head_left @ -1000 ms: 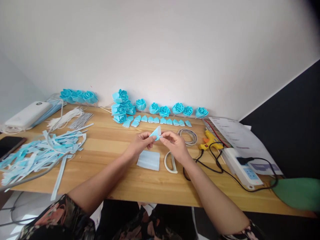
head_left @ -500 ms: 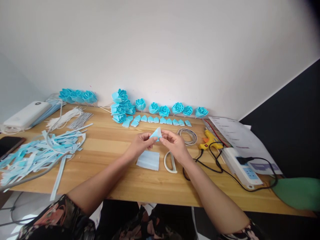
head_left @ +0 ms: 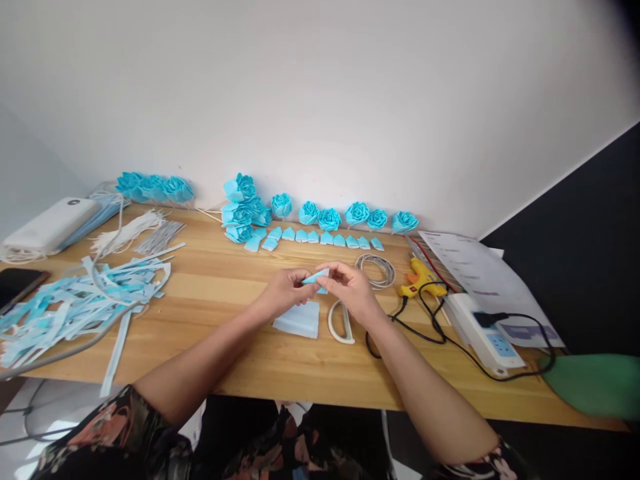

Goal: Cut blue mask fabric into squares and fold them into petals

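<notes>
Between my two hands is a small folded piece of light blue fabric (head_left: 316, 276). My left hand (head_left: 287, 291) pinches its left end, thumb against fingers. The other end sits between the thumb and fingers of my right hand (head_left: 346, 285). On the wooden table just below lies a flat light blue fabric sheet (head_left: 297, 320). Beside it, under my right wrist, is a cream D-shaped ring (head_left: 341, 324). Beyond my hands runs a row of small folded blue petals (head_left: 326, 239), with blue fabric flowers (head_left: 329, 219) behind them along the wall.
Blue and white strips (head_left: 85, 300) are heaped at left, near white cords (head_left: 131, 233), grey wires (head_left: 161, 237), a power bank (head_left: 53, 225) and a phone (head_left: 20, 288). At right are a wire coil (head_left: 376, 272), yellow glue gun (head_left: 423, 277), power strip (head_left: 483, 337) and printed sheet (head_left: 480, 280).
The fabric piece, a raised triangle before, is now flatter and narrower in my fingers. Both hands have shifted slightly, still gripping it.
</notes>
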Demonstrator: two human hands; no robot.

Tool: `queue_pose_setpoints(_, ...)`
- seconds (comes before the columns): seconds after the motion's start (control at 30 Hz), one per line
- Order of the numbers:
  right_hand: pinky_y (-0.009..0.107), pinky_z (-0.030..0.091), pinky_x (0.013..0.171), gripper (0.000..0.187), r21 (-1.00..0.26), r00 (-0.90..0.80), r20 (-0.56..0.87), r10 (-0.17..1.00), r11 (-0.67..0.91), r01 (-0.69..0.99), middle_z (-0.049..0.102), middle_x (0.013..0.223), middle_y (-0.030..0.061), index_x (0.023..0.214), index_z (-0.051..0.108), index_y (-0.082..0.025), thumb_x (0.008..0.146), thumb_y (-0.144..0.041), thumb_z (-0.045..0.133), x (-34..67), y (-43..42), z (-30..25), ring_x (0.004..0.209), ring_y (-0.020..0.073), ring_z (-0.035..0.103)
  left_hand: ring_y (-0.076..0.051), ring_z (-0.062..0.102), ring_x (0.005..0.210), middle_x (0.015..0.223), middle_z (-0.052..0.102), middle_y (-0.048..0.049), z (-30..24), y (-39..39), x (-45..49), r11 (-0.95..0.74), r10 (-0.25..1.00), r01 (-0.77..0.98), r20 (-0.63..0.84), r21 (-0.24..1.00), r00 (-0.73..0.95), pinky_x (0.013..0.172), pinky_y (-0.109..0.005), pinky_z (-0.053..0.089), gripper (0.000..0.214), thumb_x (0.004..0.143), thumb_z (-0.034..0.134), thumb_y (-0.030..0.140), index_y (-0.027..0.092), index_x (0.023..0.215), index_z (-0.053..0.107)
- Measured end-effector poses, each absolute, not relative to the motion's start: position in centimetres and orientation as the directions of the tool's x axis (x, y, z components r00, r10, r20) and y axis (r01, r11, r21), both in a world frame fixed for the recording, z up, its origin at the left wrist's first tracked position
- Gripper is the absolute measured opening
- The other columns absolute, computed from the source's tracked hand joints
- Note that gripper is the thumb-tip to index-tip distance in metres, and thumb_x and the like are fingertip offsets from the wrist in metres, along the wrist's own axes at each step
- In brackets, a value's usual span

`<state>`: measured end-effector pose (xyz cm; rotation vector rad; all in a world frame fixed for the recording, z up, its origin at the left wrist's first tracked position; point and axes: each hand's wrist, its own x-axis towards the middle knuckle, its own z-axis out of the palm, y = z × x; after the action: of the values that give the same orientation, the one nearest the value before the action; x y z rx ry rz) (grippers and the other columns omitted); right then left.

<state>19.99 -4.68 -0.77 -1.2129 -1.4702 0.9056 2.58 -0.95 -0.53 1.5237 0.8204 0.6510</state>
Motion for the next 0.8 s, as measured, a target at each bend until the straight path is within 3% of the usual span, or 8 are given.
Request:
queue_pose_setpoints(0.27,0.026,0.048,0.066,0.007,-0.808,-0.011,0.409,0.912,0.368,0.46,0.066,0.075,-0.0002,0.084,0.068,-0.021,0.083,-0.026,0.065,19.8,-5.2,0.3,0.068,0.0142,0.06,-0.008,0.048,0.05,0.054,0.052,0.0032,-0.2,-1.2,2.5,-0.038,0.793,0.131,-0.05,0.991,0.608,0.049,-0.021,0.036,0.028,0.075,0.063,0.04,0.016,0.065,0.054)
queue_pose_setpoints(0.43,0.032,0.049,0.077,0.016,-0.63,-0.12,0.568,0.814,0.525,0.572,0.07,0.086,0.0023,0.094,0.072,-0.026,0.089,-0.023,0.056,20.2,-5.3,0.8,0.083,0.018,0.064,-0.008,0.049,0.051,0.056,0.055,0.002,-0.1,-1.0,2.6,0.036,0.782,0.038,-0.052,0.999,0.621,0.05,-0.022,0.039,0.029,0.073,0.066,0.042,0.015,0.067,0.055)
queue_pose_setpoints(0.57,0.036,0.049,0.079,0.023,-0.523,-0.204,0.607,0.768,0.579,0.625,0.071,0.092,0.0044,0.103,0.072,-0.029,0.091,-0.022,0.054,20.6,-5.2,0.8,0.087,0.0203,0.064,-0.008,0.048,0.049,0.057,0.055,0.0019,0.0,-1.0,2.6,0.093,0.786,-0.038,-0.05,0.995,0.617,0.048,-0.022,0.038,0.031,0.072,0.067,0.043,0.015,0.068,0.054)
queue_pose_setpoints(0.67,0.038,0.049,0.082,0.024,-0.53,-0.199,0.604,0.772,0.575,0.623,0.071,0.095,0.0048,0.105,0.072,-0.029,0.091,-0.023,0.054,20.6,-5.2,0.9,0.089,0.0211,0.064,-0.008,0.048,0.049,0.058,0.056,0.0018,0.0,-1.0,2.6,0.106,0.79,-0.055,-0.051,0.993,0.611,0.049,-0.021,0.039,0.031,0.073,0.067,0.043,0.015,0.069,0.054)
queue_pose_setpoints(0.8,0.036,0.049,0.084,0.027,-0.705,-0.11,0.49,0.865,0.467,0.534,0.07,0.103,0.0047,0.114,0.067,-0.027,0.09,-0.03,0.056,20.5,-5.3,1.1,0.093,0.0208,0.063,-0.008,0.049,0.05,0.056,0.055,0.002,-0.1,-1.0,2.5,0.066,0.798,0.001,-0.054,0.998,0.601,0.05,-0.021,0.038,0.03,0.074,0.066,0.042,0.016,0.067,0.053)
